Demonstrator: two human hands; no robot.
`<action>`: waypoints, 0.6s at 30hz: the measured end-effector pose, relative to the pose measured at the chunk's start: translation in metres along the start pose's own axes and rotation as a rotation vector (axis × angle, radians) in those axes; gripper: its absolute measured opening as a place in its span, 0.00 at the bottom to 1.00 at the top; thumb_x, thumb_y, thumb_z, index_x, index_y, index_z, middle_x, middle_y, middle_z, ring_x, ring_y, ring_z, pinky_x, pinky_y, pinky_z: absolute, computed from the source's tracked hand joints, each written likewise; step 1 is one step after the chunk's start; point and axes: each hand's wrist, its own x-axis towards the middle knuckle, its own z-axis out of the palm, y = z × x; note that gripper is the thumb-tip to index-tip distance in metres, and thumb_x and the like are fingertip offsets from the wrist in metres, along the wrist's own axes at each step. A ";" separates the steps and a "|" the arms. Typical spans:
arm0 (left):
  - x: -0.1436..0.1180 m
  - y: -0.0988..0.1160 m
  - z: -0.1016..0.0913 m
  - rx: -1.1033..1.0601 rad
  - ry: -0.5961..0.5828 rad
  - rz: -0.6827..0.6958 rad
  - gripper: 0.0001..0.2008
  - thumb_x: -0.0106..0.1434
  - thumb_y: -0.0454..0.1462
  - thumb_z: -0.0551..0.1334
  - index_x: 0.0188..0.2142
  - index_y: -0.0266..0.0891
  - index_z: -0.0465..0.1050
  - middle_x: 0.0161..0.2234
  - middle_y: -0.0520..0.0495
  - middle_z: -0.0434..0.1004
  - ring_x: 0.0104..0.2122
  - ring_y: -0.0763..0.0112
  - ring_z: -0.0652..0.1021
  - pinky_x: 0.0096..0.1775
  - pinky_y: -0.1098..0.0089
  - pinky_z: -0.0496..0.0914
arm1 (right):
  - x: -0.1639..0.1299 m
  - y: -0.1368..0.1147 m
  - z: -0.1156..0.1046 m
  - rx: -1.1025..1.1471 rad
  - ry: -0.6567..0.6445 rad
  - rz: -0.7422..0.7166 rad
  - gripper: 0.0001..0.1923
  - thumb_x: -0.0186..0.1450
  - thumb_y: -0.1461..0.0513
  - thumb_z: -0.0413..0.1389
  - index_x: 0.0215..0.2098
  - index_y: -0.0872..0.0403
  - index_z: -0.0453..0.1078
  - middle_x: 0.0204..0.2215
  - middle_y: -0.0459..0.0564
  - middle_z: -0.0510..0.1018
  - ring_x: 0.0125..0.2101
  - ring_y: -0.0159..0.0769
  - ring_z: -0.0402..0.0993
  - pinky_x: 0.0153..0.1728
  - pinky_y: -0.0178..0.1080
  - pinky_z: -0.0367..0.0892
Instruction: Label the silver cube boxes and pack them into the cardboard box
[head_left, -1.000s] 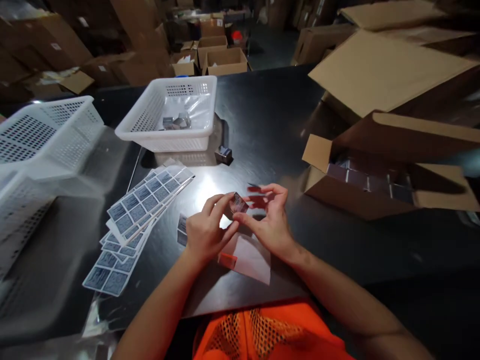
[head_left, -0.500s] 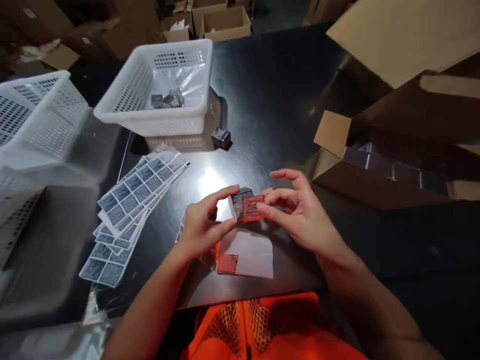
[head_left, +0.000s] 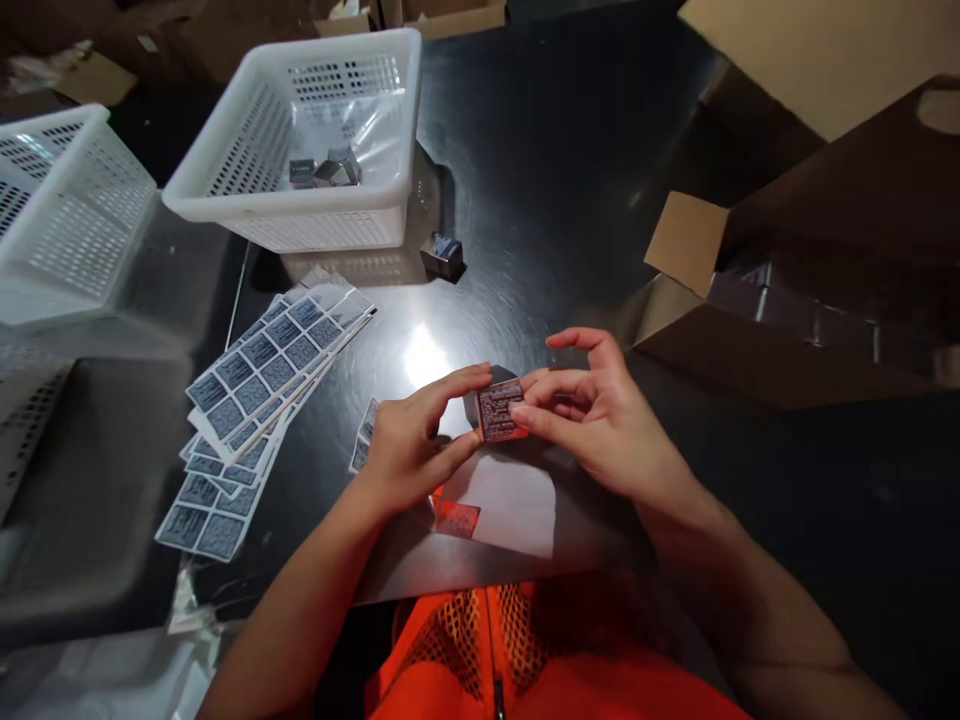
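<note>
A dark, glossy desk (head_left: 570, 180) fills the view, with a bright patch of overhead light (head_left: 424, 357) glaring off its middle. Beyond its far edge, brown cardboard boxes (head_left: 442, 15) crowd a dim floor. A big cardboard sheet (head_left: 825, 50) leans in at the right. The room itself sits in shadow, storage-like.

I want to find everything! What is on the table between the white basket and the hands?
One small silvery box sits near the basket; toward the hands only bare table, head view.
</note>
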 end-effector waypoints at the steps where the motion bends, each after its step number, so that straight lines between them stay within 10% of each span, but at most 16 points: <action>1: 0.000 0.000 0.000 -0.001 -0.001 0.004 0.21 0.64 0.37 0.70 0.56 0.41 0.73 0.55 0.40 0.81 0.44 0.63 0.85 0.35 0.72 0.80 | 0.000 0.000 0.000 0.003 0.001 0.004 0.33 0.56 0.56 0.72 0.49 0.46 0.55 0.26 0.37 0.78 0.38 0.40 0.81 0.43 0.42 0.76; 18: 0.001 0.004 -0.002 0.039 -0.019 0.012 0.19 0.65 0.37 0.69 0.55 0.40 0.73 0.55 0.39 0.81 0.46 0.61 0.85 0.41 0.68 0.81 | 0.000 0.001 0.000 0.001 0.001 0.022 0.32 0.57 0.57 0.71 0.48 0.45 0.55 0.26 0.38 0.77 0.37 0.39 0.81 0.41 0.41 0.77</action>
